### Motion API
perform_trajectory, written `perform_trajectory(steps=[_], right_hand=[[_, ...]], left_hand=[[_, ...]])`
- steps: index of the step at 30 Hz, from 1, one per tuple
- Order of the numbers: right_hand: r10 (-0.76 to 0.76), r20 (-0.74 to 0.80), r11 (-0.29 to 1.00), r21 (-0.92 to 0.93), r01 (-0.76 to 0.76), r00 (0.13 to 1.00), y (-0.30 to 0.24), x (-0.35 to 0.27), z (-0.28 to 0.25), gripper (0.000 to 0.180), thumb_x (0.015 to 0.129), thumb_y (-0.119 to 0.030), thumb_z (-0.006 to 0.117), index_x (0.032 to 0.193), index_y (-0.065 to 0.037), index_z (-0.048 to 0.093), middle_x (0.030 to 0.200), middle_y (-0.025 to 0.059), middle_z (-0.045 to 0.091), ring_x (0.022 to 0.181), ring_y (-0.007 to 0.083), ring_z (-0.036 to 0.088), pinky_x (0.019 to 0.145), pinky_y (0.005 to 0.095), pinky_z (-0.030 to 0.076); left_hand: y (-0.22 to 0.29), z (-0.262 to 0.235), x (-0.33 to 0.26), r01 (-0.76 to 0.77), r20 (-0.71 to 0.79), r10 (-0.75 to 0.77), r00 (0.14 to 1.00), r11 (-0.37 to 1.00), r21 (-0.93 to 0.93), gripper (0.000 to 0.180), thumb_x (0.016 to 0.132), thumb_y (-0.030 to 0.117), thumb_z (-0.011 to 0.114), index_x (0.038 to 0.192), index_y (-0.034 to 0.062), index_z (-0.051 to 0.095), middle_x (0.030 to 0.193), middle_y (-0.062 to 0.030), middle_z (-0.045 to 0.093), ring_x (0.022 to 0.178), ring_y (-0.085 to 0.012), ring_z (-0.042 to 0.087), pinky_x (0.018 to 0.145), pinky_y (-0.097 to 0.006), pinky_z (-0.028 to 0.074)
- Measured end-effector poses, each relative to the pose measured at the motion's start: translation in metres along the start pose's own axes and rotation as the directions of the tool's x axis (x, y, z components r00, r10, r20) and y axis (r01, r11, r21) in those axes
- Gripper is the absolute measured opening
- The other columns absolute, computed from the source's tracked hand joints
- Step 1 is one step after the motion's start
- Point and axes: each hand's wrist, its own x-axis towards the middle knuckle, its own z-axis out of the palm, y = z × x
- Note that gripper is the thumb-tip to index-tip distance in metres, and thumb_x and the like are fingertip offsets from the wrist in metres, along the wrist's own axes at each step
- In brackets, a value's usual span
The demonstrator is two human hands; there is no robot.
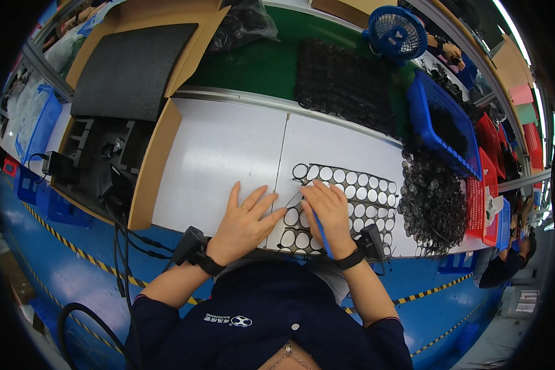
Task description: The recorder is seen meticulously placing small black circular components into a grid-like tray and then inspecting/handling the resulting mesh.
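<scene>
White, flat-topped table [215,135]; on it, nr the front edge, a multi-row array of white round discs in dark rims [370,211]. R hand [330,216] is over the array's L part, fingers closed around a slim blue rod [320,231] running back toward the wrist. L hand [240,225] palm down just L of the array, fingers spread apart; can't tell if thumb tip touches a disc. R of array: heap of small dark round-ended pcs [434,200]. Beyond it, blue plastic basket [419,102] w/ dark contents, red plastic basket [476,206] alongside. Far side: green surface [246,71] w/ dense black layer of pcs [345,80], plus blue round fan [397,34]. Far L: open brown cardboard box [157,160] w/ dark foam sheet [129,71].
</scene>
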Motion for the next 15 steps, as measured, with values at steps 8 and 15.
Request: perform_trajectory(steps=[8, 15], right_hand=[[0.542, 0.08, 0.696, 0.516, -0.5, 0.836, 0.014, 0.014, -0.011, 0.024, 0.103, -0.018, 0.063, 0.117, -0.001, 0.072, 0.11, 0.0167, 0.075, 0.101, 0.0258, 0.071, 0.086, 0.0337, 0.055], [0.437, 0.235, 0.645, 0.591, -0.484, 0.868, 0.004, 0.01, 0.005, 0.024, 0.099, -0.018, 0.066, 0.111, 0.001, 0.074, 0.108, 0.0158, 0.076, 0.1, 0.0281, 0.071, 0.09, 0.0357, 0.053]], left_hand=[[0.002, -0.005, 0.006, 0.015, 0.005, -0.015, 1.0, 0.998, -0.061, 0.029, 0.088, 0.016, 0.072, 0.117, 0.0149, 0.071, 0.13, -0.0071, 0.065, 0.13, -0.0288, 0.055, 0.111, -0.065, 0.034], [0.0, 0.001, 0.025, 0.049, -0.086, -0.046, 0.995, 0.998, 0.025, 0.033, 0.089, 0.016, 0.072, 0.122, 0.0149, 0.071, 0.133, -0.0079, 0.063, 0.132, -0.0294, 0.054, 0.11, -0.059, 0.037]])
